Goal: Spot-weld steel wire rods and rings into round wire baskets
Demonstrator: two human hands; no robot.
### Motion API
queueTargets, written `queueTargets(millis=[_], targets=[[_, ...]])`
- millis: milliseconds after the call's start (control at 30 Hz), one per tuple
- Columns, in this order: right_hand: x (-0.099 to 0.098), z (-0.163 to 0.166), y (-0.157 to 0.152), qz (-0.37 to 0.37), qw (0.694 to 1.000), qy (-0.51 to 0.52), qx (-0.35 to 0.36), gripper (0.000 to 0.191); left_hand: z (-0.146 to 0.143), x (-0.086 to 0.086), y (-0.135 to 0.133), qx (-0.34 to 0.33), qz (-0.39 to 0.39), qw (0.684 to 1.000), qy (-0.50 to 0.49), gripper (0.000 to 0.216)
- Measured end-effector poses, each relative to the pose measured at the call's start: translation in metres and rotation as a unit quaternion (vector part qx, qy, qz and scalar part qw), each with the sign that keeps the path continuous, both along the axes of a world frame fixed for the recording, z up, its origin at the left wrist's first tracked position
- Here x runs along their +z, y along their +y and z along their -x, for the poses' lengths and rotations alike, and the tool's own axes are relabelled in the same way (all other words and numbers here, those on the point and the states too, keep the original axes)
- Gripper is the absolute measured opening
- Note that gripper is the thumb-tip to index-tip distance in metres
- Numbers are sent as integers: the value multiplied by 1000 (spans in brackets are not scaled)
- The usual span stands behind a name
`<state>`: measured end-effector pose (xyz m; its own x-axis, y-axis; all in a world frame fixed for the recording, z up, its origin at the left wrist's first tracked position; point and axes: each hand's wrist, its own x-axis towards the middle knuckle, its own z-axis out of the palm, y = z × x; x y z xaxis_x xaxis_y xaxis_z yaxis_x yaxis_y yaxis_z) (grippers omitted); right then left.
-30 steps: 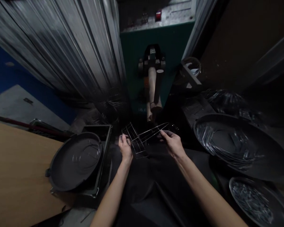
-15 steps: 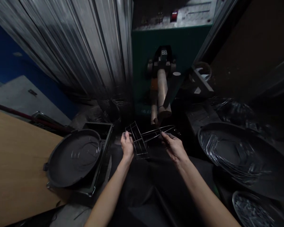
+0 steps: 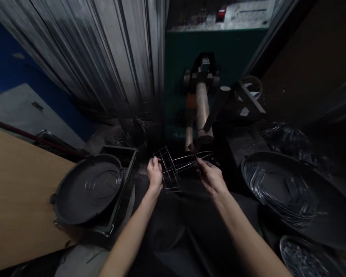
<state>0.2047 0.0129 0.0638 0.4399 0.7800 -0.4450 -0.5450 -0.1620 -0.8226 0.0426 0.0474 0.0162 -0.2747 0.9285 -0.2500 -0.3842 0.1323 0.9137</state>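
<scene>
Head view: left hand point(image 3: 155, 175), centre, fingers curled, gripping the wide end of a wire rack point(image 3: 173, 170) at its left edge, thumb on top. Right hand point(image 3: 212, 177), right of centre, pinching near the rack's narrow end between thumb and fingertips. Rack sits between both hands, mid-picture, just below the ends of the upper rod point(image 3: 202, 104) and lower rod point(image 3: 189, 136); too dark to tell if it touches the lower one.

Doing it well, my judgement: steady both ends together, no twisting; wire looks thin and likely bends under a hard squeeze. Keep crossing wires lying flat on each other. Right fingertips are near the lower rod's end, so best grip further back.

Further out: left pan point(image 3: 80, 204) on a crate point(image 3: 106, 230), loose wire inside; right pan point(image 3: 331, 227) with bundled wires point(image 3: 259, 188); dish point(image 3: 334, 263) of small metal pieces, lower right.

Writing: pale handwritten-looking marks on the green machine point(image 3: 230, 50), below the rods, unreadable. Red switch point(image 3: 221, 14), top of picture; no lettering legible around it. No brand readable anywhere.
</scene>
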Motion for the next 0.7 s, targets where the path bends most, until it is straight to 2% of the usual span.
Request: queueTargets(millis=[200,333,467,700], targets=[[10,4,4,15,1000,21,-7,13,2,8,3,-14,16,1000,-16,34],[16,7,2,14,998,65,-22,14,3,9,3,-17,18,999,-35,29],[11,1,-9,16,997,70,-33,24,2,10,6,-18,42,998,-47,27],[-3,-22,-32,71,995,52,-54,32,0,17,16,-5,43,997,-58,24]])
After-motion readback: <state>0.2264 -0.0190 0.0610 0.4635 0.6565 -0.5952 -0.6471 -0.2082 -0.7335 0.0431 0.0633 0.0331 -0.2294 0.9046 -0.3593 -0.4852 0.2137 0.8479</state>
